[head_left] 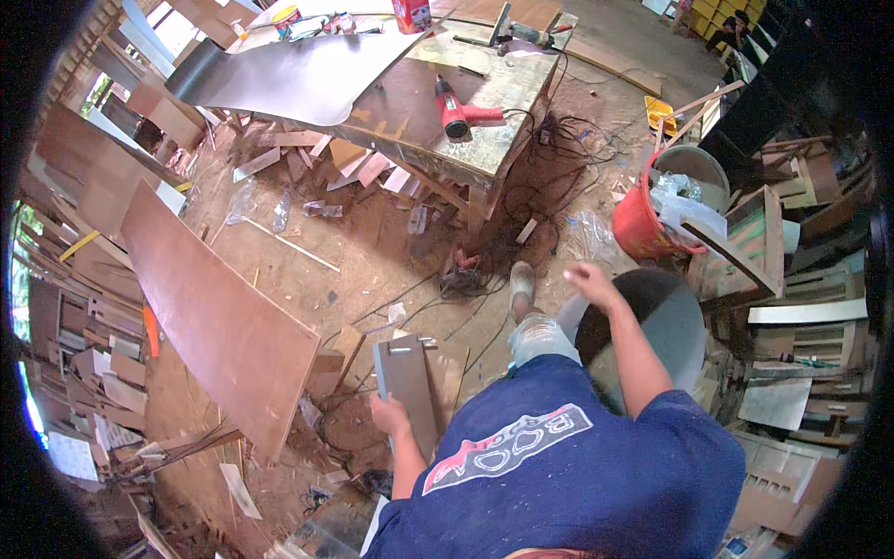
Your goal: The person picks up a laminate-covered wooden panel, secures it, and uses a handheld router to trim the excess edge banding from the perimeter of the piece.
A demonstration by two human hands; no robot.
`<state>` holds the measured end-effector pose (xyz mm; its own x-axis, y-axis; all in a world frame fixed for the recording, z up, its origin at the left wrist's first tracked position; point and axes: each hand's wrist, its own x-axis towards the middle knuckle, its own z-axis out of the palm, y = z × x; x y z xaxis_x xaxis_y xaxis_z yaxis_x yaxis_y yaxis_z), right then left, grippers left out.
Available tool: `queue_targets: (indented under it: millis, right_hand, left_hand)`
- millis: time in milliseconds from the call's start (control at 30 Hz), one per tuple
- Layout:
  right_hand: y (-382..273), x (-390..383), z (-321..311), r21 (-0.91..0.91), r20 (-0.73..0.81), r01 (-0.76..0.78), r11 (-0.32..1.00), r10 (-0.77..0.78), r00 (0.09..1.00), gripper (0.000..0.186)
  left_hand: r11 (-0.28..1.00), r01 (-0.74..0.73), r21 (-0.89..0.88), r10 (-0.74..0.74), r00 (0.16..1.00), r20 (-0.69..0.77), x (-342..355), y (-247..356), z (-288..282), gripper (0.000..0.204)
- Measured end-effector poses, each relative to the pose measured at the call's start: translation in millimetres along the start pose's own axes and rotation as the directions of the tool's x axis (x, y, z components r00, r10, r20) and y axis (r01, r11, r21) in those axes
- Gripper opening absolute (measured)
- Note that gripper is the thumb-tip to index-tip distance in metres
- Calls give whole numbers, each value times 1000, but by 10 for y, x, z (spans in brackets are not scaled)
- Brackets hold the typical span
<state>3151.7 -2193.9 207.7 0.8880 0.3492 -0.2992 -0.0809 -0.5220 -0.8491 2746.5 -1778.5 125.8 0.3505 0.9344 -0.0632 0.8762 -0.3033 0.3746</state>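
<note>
My left hand [389,413] is closed at the left edge of a grey board [410,387], low on my left side. A small metallic piece lies across the board's upper end. My right hand [592,283] is held out ahead of my right side, over the floor. Its fingers are loosely bent and slightly apart, with nothing visible in them. Below the right forearm stands a large round dark-and-grey thing [666,326], partly hidden by the arm.
A worktable [503,154] ahead bears a red heat gun [453,114] and a dark flexible sheet [279,79]. A large brown panel [214,307] leans at left. Cables [540,200] and scraps litter the floor. A red bucket [635,222] stands at right.
</note>
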Motion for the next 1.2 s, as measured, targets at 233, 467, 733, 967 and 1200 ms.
queue_targets:
  millis: [233, 467, 733, 967, 1200]
  right_hand:
    - [-1076, 3361, -1261, 13, -201, 301, 953, -293, 935, 52]
    - [-1556, 7065, -2009, -605, -287, 285, 743, -538, 793, 71]
    - [-1929, 8972, -2523, -876, -225, 120, 467, -616, 754, 98]
    - [-1879, 9097, -2488, -841, -146, 195, 504, -558, 817, 76]
    - [-1462, 8077, -2174, -658, -496, 292, 694, -691, 526, 63]
  left_hand:
    - [906, 206, 370, -267, 956, 122, 366, 530, 144, 29]
    - [690, 328, 645, -428, 904, -2, 595, 1107, 428, 18]
    - [495, 730, 472, -831, 555, 13, 847, 1242, 827, 50]
    - [524, 659, 539, -837, 515, 183, 912, 1356, 870, 95]
    - [504, 737, 450, -839, 542, 52, 647, 1391, 773, 96]
